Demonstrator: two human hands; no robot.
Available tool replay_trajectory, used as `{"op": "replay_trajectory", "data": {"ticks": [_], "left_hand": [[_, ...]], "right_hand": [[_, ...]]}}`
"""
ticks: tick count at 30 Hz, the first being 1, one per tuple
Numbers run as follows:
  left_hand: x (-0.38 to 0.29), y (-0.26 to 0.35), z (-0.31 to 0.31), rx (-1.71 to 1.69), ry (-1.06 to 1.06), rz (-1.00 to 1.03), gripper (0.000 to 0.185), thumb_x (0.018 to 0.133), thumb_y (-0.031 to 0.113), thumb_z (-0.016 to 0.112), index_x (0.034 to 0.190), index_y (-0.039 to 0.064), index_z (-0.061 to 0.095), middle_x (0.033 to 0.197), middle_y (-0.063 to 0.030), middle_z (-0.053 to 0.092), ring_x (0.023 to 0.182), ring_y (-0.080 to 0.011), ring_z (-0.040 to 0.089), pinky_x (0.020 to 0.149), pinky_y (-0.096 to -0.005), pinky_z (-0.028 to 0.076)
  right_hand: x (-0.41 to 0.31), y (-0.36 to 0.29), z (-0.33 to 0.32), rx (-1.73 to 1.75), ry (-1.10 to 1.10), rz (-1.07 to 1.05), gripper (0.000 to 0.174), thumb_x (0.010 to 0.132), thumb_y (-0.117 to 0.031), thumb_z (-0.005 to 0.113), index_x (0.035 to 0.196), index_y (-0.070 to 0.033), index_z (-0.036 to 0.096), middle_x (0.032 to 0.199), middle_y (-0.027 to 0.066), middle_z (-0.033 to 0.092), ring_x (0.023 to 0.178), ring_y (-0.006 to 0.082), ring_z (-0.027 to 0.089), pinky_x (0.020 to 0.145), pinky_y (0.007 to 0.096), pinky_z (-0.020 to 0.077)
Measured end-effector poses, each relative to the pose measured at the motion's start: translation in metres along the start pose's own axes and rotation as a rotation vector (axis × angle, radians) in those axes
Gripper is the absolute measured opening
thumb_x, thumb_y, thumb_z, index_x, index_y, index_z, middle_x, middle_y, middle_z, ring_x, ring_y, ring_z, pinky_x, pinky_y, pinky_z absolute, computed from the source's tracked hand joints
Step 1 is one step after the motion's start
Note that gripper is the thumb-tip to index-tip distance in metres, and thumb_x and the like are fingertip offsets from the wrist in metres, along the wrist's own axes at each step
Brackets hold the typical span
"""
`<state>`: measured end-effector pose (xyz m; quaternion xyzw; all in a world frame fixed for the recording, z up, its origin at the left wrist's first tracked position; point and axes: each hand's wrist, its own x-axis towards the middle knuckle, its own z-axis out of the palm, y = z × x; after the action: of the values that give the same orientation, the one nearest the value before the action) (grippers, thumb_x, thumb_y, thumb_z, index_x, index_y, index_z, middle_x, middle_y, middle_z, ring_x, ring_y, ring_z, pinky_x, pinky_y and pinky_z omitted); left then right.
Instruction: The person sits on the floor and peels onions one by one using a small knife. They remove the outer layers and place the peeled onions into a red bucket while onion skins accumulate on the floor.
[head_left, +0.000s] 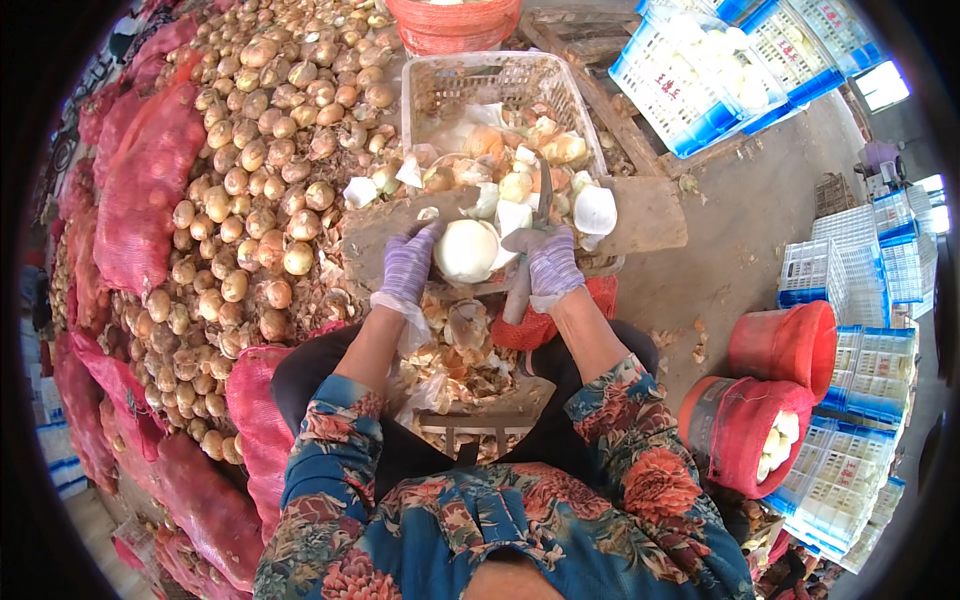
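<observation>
My left hand (409, 262), in a purple striped knit glove with thin plastic at the wrist, grips a peeled white onion (463, 252) from its left side. My right hand (553, 262), gloved alike, is closed around a knife (545, 187) whose dark curved blade points away from me. A loose white layer of onion (513, 219) lies between the onion and the right hand. Both hands are over a worn wooden board (645, 214) laid across the near end of a plastic crate (409, 105). Onion skins and pale peelings (487, 142) fill much of that crate.
A heap of unpeeled onions (262, 150) spreads at left, beside red mesh sacks (150, 195). Blue-and-white crates (664, 82) of peeled onions stand far right on a wooden pallet (626, 135). Red mesh-covered buckets (780, 341) stand at right. Skins (450, 360) lie between my legs.
</observation>
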<state>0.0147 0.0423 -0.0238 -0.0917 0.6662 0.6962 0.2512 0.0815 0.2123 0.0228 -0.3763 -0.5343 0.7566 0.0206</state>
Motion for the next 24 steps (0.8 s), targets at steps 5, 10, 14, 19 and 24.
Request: {"op": "replay_trajectory", "data": {"ticks": [5,10,14,19,24], "left_hand": [[-0.009,-0.008,0.002,0.364,0.161,0.394,0.040,0.085,0.032,0.061,0.113,0.003,0.057,0.095,-0.0147,0.062,0.079,-0.0197,0.061,0.069,-0.0313,0.049],[-0.039,0.002,0.020,0.898,0.213,0.502,0.049,0.086,0.044,0.054,0.119,0.007,0.053,0.109,-0.0238,0.056,0.100,-0.0356,0.056,0.084,-0.0393,0.044],[-0.030,0.013,0.012,0.794,0.122,0.374,0.047,0.086,0.043,0.055,0.120,0.011,0.053,0.106,-0.0221,0.057,0.098,-0.0330,0.058,0.086,-0.0395,0.044],[-0.001,-0.019,-0.029,0.285,0.113,0.362,0.038,0.089,0.033,0.054,0.117,0.008,0.056,0.107,-0.0201,0.059,0.097,-0.0296,0.059,0.085,-0.0371,0.045],[-0.037,-0.009,-0.012,0.612,0.093,0.548,0.044,0.088,0.040,0.052,0.119,0.009,0.054,0.107,-0.0227,0.058,0.096,-0.0335,0.059,0.082,-0.0385,0.046]], "right_hand": [[-0.003,0.009,0.012,0.000,-0.084,-0.064,0.027,0.062,0.001,0.068,0.086,0.006,0.059,0.070,0.0091,0.059,0.057,0.0193,0.054,0.053,0.0324,0.0442],[-0.017,0.005,0.017,0.148,-0.138,0.009,0.032,0.066,0.004,0.065,0.096,0.007,0.055,0.071,0.0136,0.060,0.052,0.0212,0.057,0.044,0.0317,0.0472],[0.018,0.020,-0.016,-0.366,0.018,-0.301,0.037,0.070,-0.005,0.064,0.105,0.003,0.054,0.073,0.0217,0.062,0.070,0.0316,0.062,0.059,0.0370,0.0504],[0.023,0.023,-0.022,-1.224,0.068,-0.335,0.043,0.075,-0.027,0.065,0.107,-0.002,0.054,0.073,0.0215,0.062,0.076,0.0358,0.062,0.068,0.0440,0.0483],[-0.026,-0.010,0.010,-1.230,0.173,-0.494,0.045,0.078,-0.037,0.062,0.106,-0.002,0.054,0.076,0.0206,0.063,0.075,0.0342,0.062,0.066,0.0424,0.0488]]}}
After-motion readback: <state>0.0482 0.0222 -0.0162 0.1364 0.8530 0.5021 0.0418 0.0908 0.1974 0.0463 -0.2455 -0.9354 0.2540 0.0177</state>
